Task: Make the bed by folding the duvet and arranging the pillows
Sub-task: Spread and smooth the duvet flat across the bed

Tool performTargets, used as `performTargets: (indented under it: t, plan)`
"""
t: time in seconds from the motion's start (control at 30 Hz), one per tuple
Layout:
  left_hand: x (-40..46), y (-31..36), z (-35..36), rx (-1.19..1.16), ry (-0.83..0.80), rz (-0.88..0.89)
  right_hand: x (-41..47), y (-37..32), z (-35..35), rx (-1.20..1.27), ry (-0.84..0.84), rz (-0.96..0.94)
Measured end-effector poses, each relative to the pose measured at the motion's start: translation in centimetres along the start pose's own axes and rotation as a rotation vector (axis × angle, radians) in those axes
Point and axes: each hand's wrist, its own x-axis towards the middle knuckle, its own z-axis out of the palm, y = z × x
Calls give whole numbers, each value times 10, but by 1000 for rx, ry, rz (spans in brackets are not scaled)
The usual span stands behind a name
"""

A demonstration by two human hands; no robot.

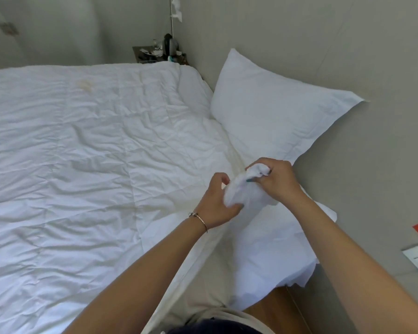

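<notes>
- White pillow corner bunched; I've got left hand and right hand fingers clamped on it, squaring the case.
- Second pillow leans against the wall, duvet spread flat.

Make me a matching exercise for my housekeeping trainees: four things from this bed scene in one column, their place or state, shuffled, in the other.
Things:
1. far pillow
2. near pillow
3. duvet
4. bracelet

Places or states:
A. on the left wrist
B. leaning on the wall
C. spread flat, wrinkled
D. corner bunched in both hands

Pairs: 1-B, 2-D, 3-C, 4-A
</notes>
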Motion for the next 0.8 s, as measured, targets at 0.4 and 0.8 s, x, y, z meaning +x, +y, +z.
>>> performTargets:
  t: [0.4,0.8]
  plan:
    - [46,-13,-114,243,-76,186,54,-54,40,-788,-44,-555]
    - [-99,-159,-262,737,25,-358,125,-131,80,-588,129,-118]
